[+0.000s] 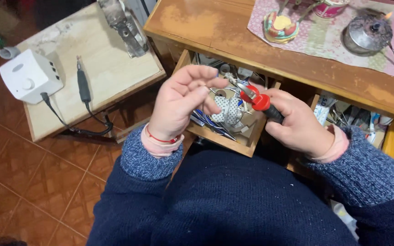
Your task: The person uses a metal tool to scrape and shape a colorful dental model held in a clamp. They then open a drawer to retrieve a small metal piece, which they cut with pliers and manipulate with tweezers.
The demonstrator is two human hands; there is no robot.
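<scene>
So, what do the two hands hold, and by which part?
The right hand holds pliers by the red-and-black handles. The left hand pinches something thin at its fingertips; what it is cannot be told.

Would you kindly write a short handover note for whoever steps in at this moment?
Left hand: raised over the open wooden drawer, fingertips pinching something thin, too small to identify.
Right hand: closed on the red-and-black handled pliers, metal tip pointing toward the left fingertips.
Drawer: pulled out from the wooden desk, full of small tools and a spotted cloth.
Done: pliers picked up, drawer opened.
Left: whether the pliers are touching the pinched piece cannot be told.
</scene>
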